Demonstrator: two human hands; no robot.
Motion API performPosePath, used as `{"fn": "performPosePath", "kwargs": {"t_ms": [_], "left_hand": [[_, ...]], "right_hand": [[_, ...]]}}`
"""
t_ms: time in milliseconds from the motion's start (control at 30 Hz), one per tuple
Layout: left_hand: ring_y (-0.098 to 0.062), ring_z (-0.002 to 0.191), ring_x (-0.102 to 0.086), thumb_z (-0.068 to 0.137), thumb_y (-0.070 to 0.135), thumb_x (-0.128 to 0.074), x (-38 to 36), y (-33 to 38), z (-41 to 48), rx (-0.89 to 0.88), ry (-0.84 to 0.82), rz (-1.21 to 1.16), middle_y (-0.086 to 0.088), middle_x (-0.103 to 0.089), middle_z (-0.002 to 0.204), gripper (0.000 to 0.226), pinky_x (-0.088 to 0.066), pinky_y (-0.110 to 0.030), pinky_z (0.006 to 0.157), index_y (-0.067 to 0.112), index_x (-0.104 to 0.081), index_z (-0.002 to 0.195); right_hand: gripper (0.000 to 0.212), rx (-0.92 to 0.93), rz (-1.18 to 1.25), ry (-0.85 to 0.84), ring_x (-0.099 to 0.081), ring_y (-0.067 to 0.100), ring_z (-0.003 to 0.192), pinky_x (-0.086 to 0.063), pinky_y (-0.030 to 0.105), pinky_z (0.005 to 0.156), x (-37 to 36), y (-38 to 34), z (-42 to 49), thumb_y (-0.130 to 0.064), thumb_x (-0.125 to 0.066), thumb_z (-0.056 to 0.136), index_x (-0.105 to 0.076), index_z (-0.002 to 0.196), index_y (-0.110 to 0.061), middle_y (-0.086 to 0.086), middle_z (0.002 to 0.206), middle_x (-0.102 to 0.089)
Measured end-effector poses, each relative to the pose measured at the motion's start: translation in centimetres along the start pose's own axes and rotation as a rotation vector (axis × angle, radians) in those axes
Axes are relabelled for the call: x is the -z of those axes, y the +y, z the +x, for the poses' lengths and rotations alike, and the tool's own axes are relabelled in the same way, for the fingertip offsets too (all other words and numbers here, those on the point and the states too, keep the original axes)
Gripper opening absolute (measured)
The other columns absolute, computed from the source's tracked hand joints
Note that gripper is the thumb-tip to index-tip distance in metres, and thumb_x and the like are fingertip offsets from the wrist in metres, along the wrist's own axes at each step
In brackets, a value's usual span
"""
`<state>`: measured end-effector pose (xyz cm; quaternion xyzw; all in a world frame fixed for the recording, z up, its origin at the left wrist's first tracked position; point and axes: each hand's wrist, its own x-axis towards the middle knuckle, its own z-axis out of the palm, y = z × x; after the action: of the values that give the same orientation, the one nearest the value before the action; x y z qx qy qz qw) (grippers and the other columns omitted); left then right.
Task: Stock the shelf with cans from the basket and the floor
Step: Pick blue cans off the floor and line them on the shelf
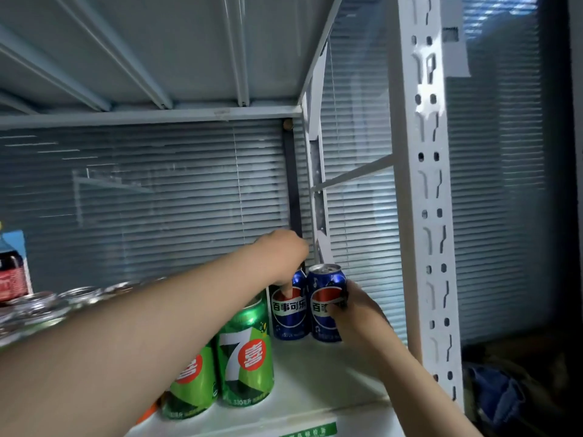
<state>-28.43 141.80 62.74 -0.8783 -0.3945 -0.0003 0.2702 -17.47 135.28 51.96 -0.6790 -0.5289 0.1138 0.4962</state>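
Grey blinds (176,190) (closed, seemingly), dim light

Two upright blue cans (326,305) on shelf (318,373)

Both bare arms reach forward, the left one stretched long from the lower left with its wrist bent, so the left hand (282,252) hangs knuckles-up and its fingers (287,291) curl down over the top of the rear blue can (291,320). The right hand (358,310) comes up from the lower right, close beside the other, and grips the front blue can (325,299) round its side.
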Motion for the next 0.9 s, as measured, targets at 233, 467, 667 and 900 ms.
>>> {"fn": "performPosePath", "kwargs": {"t_ms": [233, 467, 667, 900], "left_hand": [[-0.027, 0.099, -0.060, 0.069, 0.035, -0.085, 0.2, -1.1, 0.7, 0.003, -0.027, -0.022, -0.008, -0.065, 0.105, 0.047, -0.053, -0.037, 0.079, 0.010, -0.065, 0.104], [-0.026, 0.101, -0.059, 0.074, 0.034, -0.081, -0.4, -1.5, 1.2, 0.023, -0.058, -0.035, -0.008, -0.065, 0.111, 0.047, -0.049, -0.032, 0.076, 0.011, -0.063, 0.112], [-0.026, 0.105, -0.057, 0.076, 0.033, -0.080, -0.4, -1.9, 1.3, 0.004, -0.040, -0.028, -0.007, -0.063, 0.115, 0.050, -0.039, -0.029, 0.067, 0.014, -0.062, 0.118], [-0.023, 0.088, -0.056, 0.070, 0.035, -0.083, -0.8, -2.6, 1.8, -0.035, -0.033, -0.075, 0.001, -0.056, 0.084, 0.032, -0.043, -0.031, 0.065, 0.019, -0.060, 0.085]], "right_hand": [[0.014, -0.054, 0.219, -0.059, -0.061, 0.012, 0.087, -0.043, 0.022, 0.065, -0.3, 0.4, 2.7, -0.017, -0.046, 0.098, -0.060, 0.098, -0.019, -0.002, 0.098, -0.067], [0.014, -0.023, 0.347, -0.068, -0.068, 0.024, 0.092, -0.056, 0.049, 0.089, -3.1, 3.1, 6.3, -0.023, -0.050, 0.088, -0.064, 0.090, -0.026, 0.002, 0.093, -0.072], [0.017, -0.010, 0.459, -0.066, -0.069, 0.023, 0.094, -0.058, 0.040, 0.086, -2.5, 1.9, 5.2, -0.015, -0.052, 0.094, -0.066, 0.097, -0.022, 0.005, 0.096, -0.073], [0.025, 0.026, 0.574, -0.116, -0.064, -0.001, 0.063, -0.048, 0.008, 0.052, -1.1, 0.8, 3.3, 0.005, -0.045, 0.097, -0.062, 0.092, -0.012, 0.005, 0.085, -0.067]]}}
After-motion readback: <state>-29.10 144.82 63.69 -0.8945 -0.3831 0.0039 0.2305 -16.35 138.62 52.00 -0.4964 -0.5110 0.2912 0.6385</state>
